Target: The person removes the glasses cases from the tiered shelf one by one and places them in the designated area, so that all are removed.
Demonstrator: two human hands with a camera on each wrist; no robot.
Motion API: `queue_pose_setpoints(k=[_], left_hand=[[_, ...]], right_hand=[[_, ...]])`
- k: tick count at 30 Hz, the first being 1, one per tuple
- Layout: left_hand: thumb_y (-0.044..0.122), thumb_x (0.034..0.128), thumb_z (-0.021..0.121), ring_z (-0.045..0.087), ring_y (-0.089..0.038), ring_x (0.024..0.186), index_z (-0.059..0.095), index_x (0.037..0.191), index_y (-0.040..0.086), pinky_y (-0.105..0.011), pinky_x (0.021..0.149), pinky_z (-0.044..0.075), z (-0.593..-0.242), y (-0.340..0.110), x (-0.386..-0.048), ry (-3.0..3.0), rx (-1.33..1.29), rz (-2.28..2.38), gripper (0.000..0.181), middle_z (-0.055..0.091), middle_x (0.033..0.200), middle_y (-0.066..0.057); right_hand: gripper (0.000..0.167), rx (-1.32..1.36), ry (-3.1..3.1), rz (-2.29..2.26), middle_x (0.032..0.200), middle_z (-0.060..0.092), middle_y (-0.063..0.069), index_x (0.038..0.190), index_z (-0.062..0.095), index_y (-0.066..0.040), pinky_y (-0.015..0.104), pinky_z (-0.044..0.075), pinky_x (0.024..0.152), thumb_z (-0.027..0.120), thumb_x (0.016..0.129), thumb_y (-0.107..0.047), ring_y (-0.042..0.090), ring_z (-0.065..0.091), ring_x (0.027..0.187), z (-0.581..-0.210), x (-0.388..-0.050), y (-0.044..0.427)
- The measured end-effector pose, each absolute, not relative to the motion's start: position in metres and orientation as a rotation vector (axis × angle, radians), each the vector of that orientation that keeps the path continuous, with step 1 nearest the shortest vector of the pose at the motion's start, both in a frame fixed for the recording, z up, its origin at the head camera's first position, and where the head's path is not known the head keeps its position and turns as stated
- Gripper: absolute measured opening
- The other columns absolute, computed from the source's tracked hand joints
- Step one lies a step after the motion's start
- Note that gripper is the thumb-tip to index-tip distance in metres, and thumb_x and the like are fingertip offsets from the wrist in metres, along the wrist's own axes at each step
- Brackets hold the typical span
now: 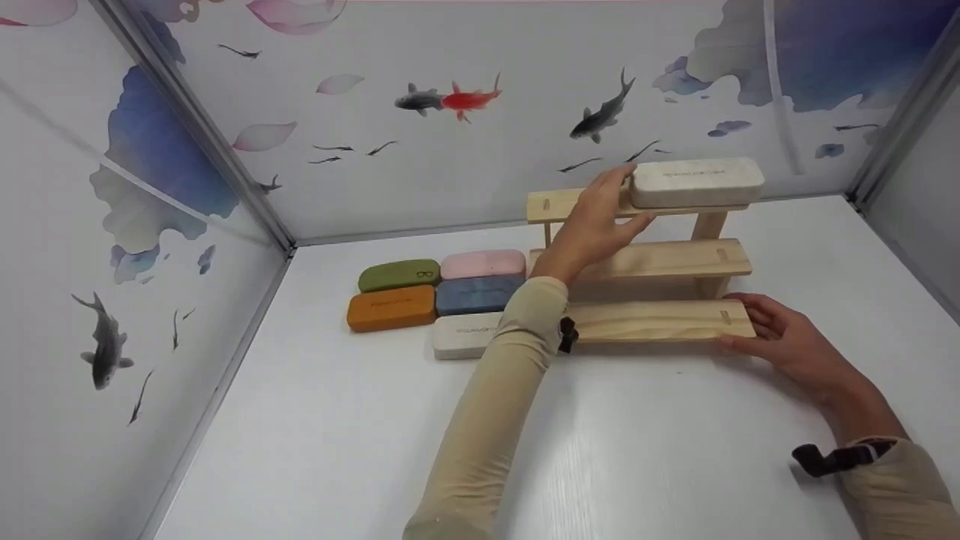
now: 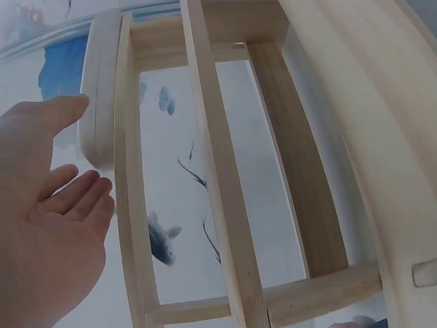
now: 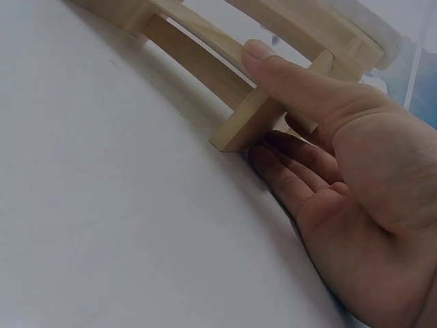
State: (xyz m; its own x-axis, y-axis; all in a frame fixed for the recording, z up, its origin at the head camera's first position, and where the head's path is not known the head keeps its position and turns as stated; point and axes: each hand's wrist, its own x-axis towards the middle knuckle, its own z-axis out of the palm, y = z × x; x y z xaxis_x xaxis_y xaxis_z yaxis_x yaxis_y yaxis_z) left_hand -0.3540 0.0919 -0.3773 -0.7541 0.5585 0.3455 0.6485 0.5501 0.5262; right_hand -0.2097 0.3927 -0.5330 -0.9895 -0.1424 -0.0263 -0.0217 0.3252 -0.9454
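A three-tier wooden display stand stands on the white table. On its top tier, toward the right, lies a white glasses case. My left hand is at the left end of that case, thumb low and fingers higher; in the left wrist view the thumb and fingers are spread beside the case and hold nothing. At the bottom tier's right end, my right hand grips the board, thumb in front and fingers behind. The right wrist view shows the thumb over the board end, fingertips partly hidden behind it.
Left of the stand lie several glasses cases: green, pink, orange, blue and another white case, partly covered by my left sleeve. A printed wall panel rises behind the table, another at left.
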Motion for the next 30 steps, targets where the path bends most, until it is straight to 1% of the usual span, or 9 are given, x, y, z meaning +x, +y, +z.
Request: queue_pose_setpoints(k=[2,4,9,15,19,24,30], left_hand=[[0.036,0.1058,0.072,0.046,-0.018,0.155,0.034,0.168,0.006,-0.017,0.124,0.037,-0.379,0.096,-0.355,-2.649,-1.028,-1.003,0.079,0.045,0.169,-0.011],[0.037,0.106,0.071,0.042,-0.02,0.158,0.03,0.17,0.006,-0.019,0.127,0.036,-0.381,0.099,-0.356,-2.651,-1.023,-1.015,0.082,0.041,0.172,-0.013],[0.044,0.1062,0.07,0.03,-0.022,0.166,0.022,0.172,0.007,-0.024,0.133,0.028,-0.385,0.102,-0.359,-2.658,-1.011,-1.013,0.09,0.029,0.178,-0.013],[0.049,0.108,0.064,0.026,-0.022,0.168,0.016,0.174,0.006,-0.025,0.135,0.026,-0.383,0.108,-0.357,-2.695,-0.952,-1.047,0.092,0.024,0.181,-0.011],[0.044,0.1117,0.059,0.03,-0.023,0.166,0.015,0.173,0.003,-0.026,0.134,0.027,-0.383,0.114,-0.356,-2.734,-0.909,-0.975,0.086,0.027,0.18,-0.012],[0.039,0.1151,0.052,0.033,-0.022,0.165,0.015,0.174,0.006,-0.025,0.134,0.028,-0.381,0.12,-0.358,-2.794,-0.87,-0.902,0.077,0.032,0.178,-0.011],[0.036,0.1148,0.054,0.035,-0.025,0.163,0.021,0.172,0.005,-0.028,0.133,0.032,-0.38,0.119,-0.359,-2.796,-0.868,-0.959,0.073,0.039,0.173,-0.013]], right_hand=[[0.075,-0.139,2.471,-1.749,0.146,0.059,-0.008,0.164,0.039,-0.009,0.016,0.059,0.095,0.079,0.102,-0.022,-0.005,0.065,0.124,-0.532,-0.209,0.392],[0.076,-0.132,2.475,-1.738,0.147,0.058,-0.007,0.165,0.039,-0.009,0.015,0.059,0.096,0.079,0.102,-0.024,-0.006,0.064,0.124,-0.532,-0.21,0.391],[0.075,-0.157,2.484,-1.722,0.149,0.057,-0.005,0.165,0.038,-0.009,0.015,0.058,0.096,0.078,0.103,-0.026,-0.006,0.064,0.125,-0.532,-0.211,0.39],[0.074,-0.164,2.484,-1.724,0.151,0.056,-0.004,0.165,0.039,-0.011,0.015,0.058,0.096,0.077,0.103,-0.026,-0.006,0.063,0.126,-0.533,-0.21,0.393],[0.075,-0.145,2.473,-1.727,0.152,0.056,-0.004,0.166,0.038,-0.011,0.015,0.058,0.096,0.078,0.103,-0.025,-0.006,0.063,0.126,-0.532,-0.21,0.393],[0.075,-0.142,2.476,-1.742,0.15,0.057,-0.007,0.165,0.039,-0.01,0.015,0.058,0.097,0.079,0.102,-0.023,-0.007,0.063,0.126,-0.532,-0.211,0.394],[0.073,-0.183,2.472,-1.767,0.148,0.057,-0.01,0.164,0.038,-0.007,0.014,0.057,0.098,0.077,0.103,-0.019,-0.007,0.063,0.127,-0.534,-0.21,0.394]])
